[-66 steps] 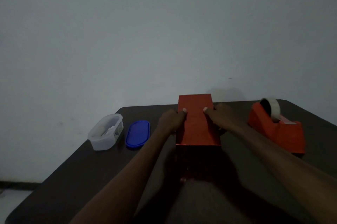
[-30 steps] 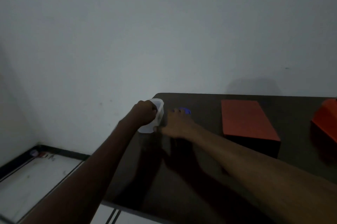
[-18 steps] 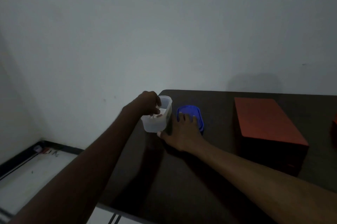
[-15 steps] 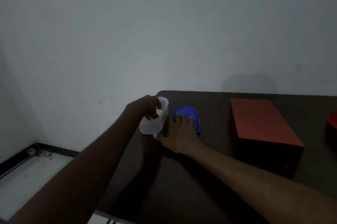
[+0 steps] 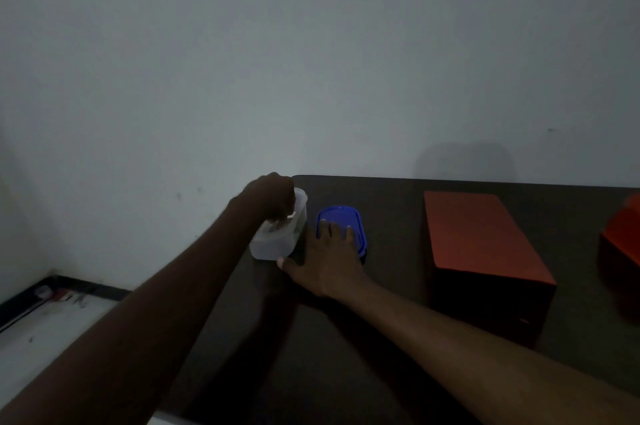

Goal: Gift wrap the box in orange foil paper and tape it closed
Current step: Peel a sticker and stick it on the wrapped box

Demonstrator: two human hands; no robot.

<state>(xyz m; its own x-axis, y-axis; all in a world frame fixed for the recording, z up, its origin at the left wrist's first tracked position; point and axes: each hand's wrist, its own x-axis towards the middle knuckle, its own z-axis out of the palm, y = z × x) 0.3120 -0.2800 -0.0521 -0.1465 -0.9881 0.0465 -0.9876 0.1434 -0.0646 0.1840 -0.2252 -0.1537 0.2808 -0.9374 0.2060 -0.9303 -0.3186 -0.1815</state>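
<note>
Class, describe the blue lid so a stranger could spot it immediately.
Start at the dark table against the wall. Near its far left corner lies the blue lid, between the clear tub and orange box. It alone is flat, oval and blue.

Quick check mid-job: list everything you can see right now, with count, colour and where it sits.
Wrapped box: one, orange, right of centre on the table.
Tape dispenser: one, orange, cut off at the right edge.
Lid: one, blue, left of the box, under the right fingers.
Container: one, clear, at the table's left end.
Table: one, dark.
Left hand: fingers reaching into the container.
Right hand: flat, fingers on the lid.
</note>
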